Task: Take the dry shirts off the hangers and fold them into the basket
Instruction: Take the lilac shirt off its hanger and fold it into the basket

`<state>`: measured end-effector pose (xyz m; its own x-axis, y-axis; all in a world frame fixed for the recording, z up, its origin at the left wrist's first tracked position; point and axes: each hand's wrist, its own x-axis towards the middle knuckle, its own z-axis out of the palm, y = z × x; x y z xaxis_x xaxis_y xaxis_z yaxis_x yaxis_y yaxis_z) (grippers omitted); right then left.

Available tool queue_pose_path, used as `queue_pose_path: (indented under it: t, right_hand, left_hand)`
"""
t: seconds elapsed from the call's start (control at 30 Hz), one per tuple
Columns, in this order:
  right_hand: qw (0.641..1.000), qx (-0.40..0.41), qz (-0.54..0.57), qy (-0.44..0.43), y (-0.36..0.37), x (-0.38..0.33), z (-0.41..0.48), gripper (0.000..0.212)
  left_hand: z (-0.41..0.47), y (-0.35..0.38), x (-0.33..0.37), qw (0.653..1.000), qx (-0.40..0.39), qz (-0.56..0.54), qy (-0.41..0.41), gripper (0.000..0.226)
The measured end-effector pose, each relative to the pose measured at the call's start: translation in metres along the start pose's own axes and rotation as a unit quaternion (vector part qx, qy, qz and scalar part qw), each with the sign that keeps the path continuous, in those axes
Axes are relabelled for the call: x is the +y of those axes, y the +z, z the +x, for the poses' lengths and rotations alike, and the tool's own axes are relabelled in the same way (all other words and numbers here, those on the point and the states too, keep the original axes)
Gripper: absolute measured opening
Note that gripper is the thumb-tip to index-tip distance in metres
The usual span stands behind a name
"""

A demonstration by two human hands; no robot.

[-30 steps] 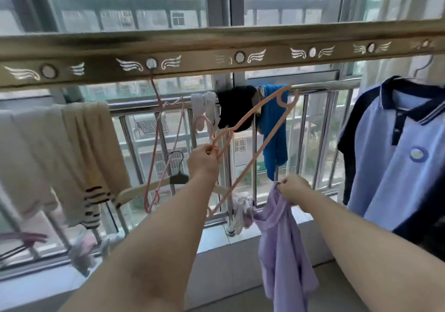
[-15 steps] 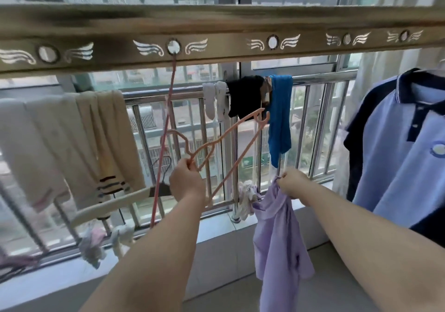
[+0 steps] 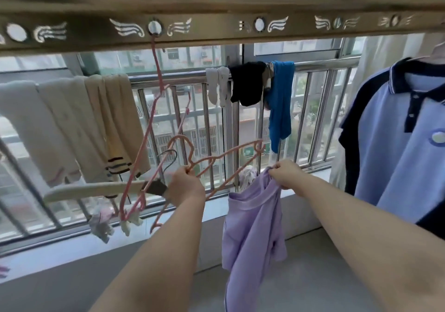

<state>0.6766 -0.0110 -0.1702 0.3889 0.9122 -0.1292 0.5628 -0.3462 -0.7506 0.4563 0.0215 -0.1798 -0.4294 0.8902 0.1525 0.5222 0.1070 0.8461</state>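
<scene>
The lilac shirt (image 3: 252,227) is off its hanger, bunched at its top edge in the right hand (image 3: 286,174), whose fingers are curled tight into the cloth; the rest of it drapes down in front of the low wall (image 3: 212,244) under the window; just to its left the left hand (image 3: 186,186) grips a bare peach hanger (image 3: 228,152) at the neck below the hook, the hanger tilted up toward the right; beside it a pink hanger (image 3: 145,140) dangles from a hole in the overhead drying rail (image 3: 216,32), crossing a cream hanger (image 3: 96,189); beige towels (image 3: 72,123), white socks (image 3: 218,85), a black cloth (image 3: 248,83) and a blue cloth (image 3: 280,104) drape over the window railing (image 3: 313,66); a blue polo shirt (image 3: 397,155) with a navy collar hangs at far right.
</scene>
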Motion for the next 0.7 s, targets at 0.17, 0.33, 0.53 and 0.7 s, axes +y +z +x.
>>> queue_pose_path:
  t: [0.17, 0.33, 0.53, 0.7]
  right_hand:
    - [0.998, -0.008, 0.010, -0.063, -0.020, 0.026, -0.021, 0.025]
    - [0.993, -0.018, -0.014, -0.115, -0.059, 0.049, -0.048, 0.030]
    - [0.991, 0.005, -0.008, -0.133, -0.116, 0.065, -0.086, 0.018]
    - [0.988, 0.089, 0.042, -0.119, -0.172, 0.078, -0.114, 0.014]
  left_hand:
    - [-0.032, 0.017, 0.001, 0.994, 0.093, -0.042, 0.048, 0.037]
    - [-0.081, 0.040, 0.018, 0.966, 0.044, 0.024, 0.255, 0.018]
    - [-0.133, 0.084, 0.045, 0.856, -0.407, 0.199, 0.250, 0.082]
    - [-0.164, 0.108, 0.070, 0.811, -0.466, 0.248, 0.251, 0.075]
